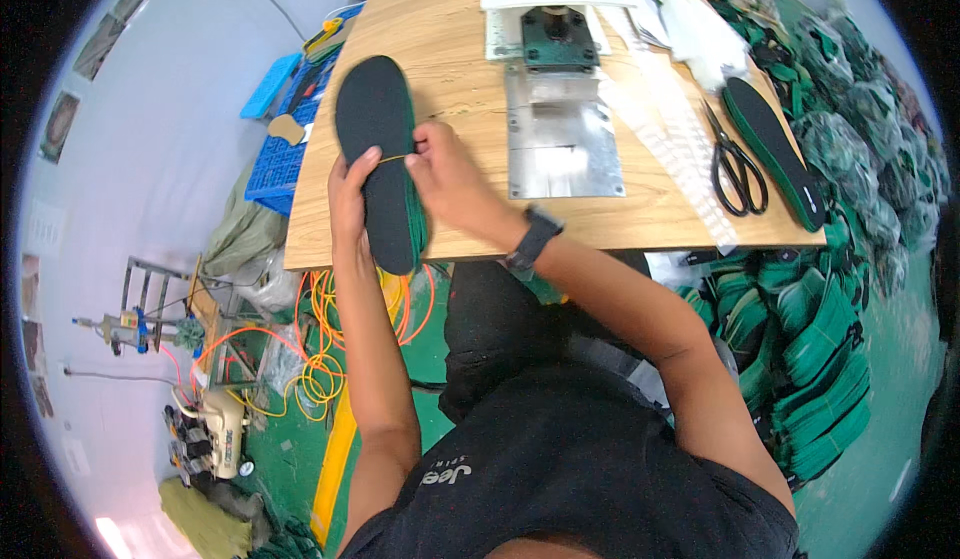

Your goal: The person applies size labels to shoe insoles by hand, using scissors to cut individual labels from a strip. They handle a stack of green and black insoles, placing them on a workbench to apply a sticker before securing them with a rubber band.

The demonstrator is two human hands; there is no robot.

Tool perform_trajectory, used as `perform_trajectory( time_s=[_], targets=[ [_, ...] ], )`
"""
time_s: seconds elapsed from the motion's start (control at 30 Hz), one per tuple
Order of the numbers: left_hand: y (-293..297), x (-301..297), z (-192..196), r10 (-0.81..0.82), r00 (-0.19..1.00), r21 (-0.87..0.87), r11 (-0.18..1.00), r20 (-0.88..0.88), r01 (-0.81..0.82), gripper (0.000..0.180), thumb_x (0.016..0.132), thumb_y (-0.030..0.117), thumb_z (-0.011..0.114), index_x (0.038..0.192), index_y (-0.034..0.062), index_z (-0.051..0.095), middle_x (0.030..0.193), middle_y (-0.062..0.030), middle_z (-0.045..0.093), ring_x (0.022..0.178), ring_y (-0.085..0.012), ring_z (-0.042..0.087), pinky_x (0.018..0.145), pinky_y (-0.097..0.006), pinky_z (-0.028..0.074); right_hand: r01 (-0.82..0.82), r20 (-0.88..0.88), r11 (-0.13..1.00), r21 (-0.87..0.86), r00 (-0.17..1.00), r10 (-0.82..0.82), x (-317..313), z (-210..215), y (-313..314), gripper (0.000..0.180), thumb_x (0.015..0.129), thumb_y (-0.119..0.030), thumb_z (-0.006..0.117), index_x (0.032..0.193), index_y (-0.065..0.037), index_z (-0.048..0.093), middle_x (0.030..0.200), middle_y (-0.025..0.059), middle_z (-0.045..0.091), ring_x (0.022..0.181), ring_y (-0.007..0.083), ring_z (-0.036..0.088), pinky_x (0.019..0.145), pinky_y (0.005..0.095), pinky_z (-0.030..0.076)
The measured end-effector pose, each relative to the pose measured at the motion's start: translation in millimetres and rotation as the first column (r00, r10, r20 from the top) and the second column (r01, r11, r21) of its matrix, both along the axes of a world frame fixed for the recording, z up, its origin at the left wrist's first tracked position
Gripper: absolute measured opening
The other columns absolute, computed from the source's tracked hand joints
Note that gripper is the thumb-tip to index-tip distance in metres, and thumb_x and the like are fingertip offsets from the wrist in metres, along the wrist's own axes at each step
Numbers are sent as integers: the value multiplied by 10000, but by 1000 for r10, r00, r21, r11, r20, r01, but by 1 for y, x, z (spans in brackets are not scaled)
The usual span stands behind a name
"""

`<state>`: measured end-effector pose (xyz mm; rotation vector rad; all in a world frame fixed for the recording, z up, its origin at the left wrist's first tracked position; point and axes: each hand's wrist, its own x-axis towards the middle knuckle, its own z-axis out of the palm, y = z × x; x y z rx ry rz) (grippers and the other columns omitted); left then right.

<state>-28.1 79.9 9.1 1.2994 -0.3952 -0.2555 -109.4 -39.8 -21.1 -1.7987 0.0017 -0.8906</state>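
Observation:
A stack of black insoles [375, 104] with green edges lies at the left of the wooden table, its lower end at the front edge. Across its middle runs a thin yellowish rubber band [393, 158]. My left hand [350, 199] is closed on the stack's left side, the thumb on top beside the band. At the right side, my right hand [450, 174] has its fingers closed in a pinch at the band's other end. Some of the right fingertips are hidden.
A press with a metal plate [565, 149] stands mid-table. Black scissors [738, 169], a strip of clear labels [665, 139] and another insole [775, 149] lie to the right. A blue basket [275, 164] stands left; bundled green insoles [820, 379] are heaped on the floor.

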Motion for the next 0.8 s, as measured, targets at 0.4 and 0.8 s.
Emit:
perform_trajectory(
  time_s=[0.4,0.8],
  targets=[
    [-30,-67,19,-382,921,-397,859,-73,324,330,946,269,515,1172,32,554,1084,-107,643,928,-211,631,846,-339,511,202,441,881,-428,898,8,-70,40,-28,167,701,-46,616,849,-36,542,919,136,512,858,320,502,791,401,427],
    [-22,-98,20,-200,937,-316,943,-287,105,427,908,389,552,1162,49,598,1058,-122,665,902,-242,650,856,-400,510,-827,-288,559,-57,550,784,-125,84,-43,237,822,-197,686,885,13,597,582,38,529,489,132,477,461,286,355]
  ],
)
